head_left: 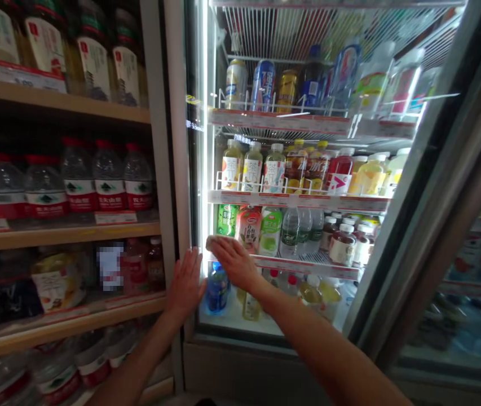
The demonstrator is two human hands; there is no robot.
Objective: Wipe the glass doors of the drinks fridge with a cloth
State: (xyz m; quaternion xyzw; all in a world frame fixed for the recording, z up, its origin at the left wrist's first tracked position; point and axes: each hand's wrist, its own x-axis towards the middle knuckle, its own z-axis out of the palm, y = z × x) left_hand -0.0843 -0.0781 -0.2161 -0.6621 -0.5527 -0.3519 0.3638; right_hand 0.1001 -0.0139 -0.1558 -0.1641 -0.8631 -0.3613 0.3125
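My left hand (184, 282) lies flat, fingers together and stretched out, against the left frame of the lit drinks fridge. It holds nothing that I can see. My right hand (235, 260) is pressed to the glass door (244, 225) just right of that frame. Under its fingertips shows the edge of a pale, cloth-like wad (212, 242); the palm hides the rest. Behind the glass near this hand are a red-labelled bottle (248, 225), a green-labelled bottle (270, 231) and, lower down, a blue bottle (217, 290).
To the left, a wooden shelf unit (66, 239) holds several red-capped water bottles (108, 175) and tea bottles (92, 56). Inside the fridge, wire shelves carry cans (263, 84) and bottles. A thick dark door frame (418, 225) slants down on the right, with another glass-fronted section (472, 282) beyond it.
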